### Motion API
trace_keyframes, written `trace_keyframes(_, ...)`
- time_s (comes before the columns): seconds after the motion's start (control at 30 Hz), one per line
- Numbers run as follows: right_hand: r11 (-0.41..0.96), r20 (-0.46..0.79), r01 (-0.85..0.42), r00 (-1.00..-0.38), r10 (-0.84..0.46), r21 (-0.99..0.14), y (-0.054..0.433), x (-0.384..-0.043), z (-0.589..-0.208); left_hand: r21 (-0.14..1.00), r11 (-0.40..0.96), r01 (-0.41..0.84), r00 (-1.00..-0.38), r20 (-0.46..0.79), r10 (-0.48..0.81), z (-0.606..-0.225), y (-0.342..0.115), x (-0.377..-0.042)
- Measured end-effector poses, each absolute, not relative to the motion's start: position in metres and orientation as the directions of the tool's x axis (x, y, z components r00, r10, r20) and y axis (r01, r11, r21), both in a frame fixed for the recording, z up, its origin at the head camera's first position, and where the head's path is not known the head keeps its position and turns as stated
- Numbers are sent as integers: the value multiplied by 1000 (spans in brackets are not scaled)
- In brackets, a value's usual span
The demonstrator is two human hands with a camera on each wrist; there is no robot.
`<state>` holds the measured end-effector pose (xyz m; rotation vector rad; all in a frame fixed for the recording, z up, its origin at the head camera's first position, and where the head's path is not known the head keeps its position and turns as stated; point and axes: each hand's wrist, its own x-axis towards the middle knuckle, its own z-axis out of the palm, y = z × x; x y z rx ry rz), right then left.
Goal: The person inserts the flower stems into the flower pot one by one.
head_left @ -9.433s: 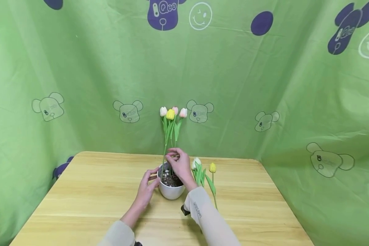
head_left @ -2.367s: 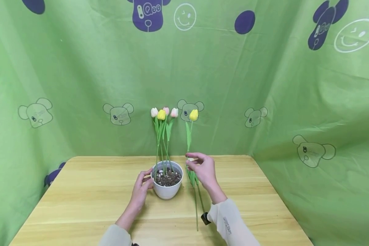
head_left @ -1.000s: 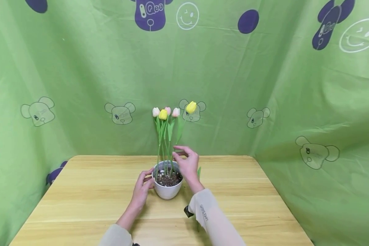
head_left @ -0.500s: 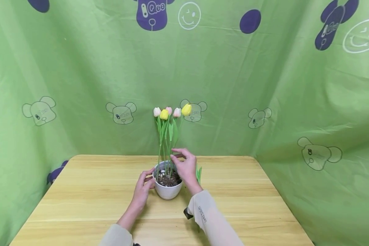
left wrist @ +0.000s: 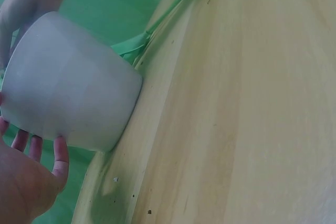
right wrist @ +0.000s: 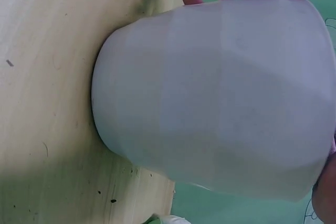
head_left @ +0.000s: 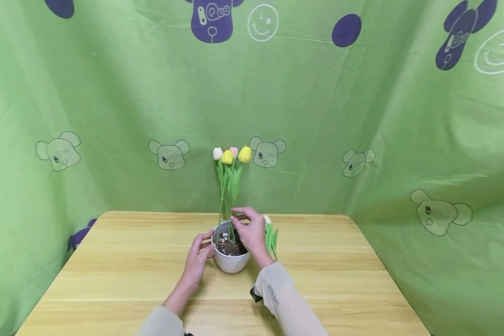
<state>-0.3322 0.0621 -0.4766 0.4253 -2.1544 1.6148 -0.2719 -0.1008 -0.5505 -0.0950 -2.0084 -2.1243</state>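
A white flower pot (head_left: 231, 265) with dark soil (head_left: 231, 249) stands on the table. My left hand (head_left: 195, 263) steadies it, thumb at the rim and fingers against its side; the left wrist view shows those fingertips (left wrist: 61, 153) on the pot wall. My right hand (head_left: 252, 233) pinches the stem of a yellow tulip (head_left: 245, 154) between thumb and fingers over the soil. The lower end of that stem is hidden behind the hand. Another yellow tulip (head_left: 227, 157), a pale tulip (head_left: 217, 153) and a pink tulip (head_left: 234, 151) rise upright from the pot.
Right of the pot, partly behind my right arm, a white tulip (head_left: 267, 219) with green leaves (head_left: 269, 240) lies on the wooden table (head_left: 340, 280). Dark crumbs (right wrist: 113, 201) dot the tabletop near the pot. A green printed cloth (head_left: 311, 112) hangs around the table.
My right hand took a yellow tulip from the right of the pot, carried it left over the soil and lowered it; its bloom now stands beside the others. The left hand stays on the pot.
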Motion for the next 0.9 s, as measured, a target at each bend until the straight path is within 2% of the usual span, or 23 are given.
trace_keyframes(0.9,388,457,-433,-889,-35,-813,59,-341,-486,979,-49,199,-975,193,-111,-552,-101,-272)
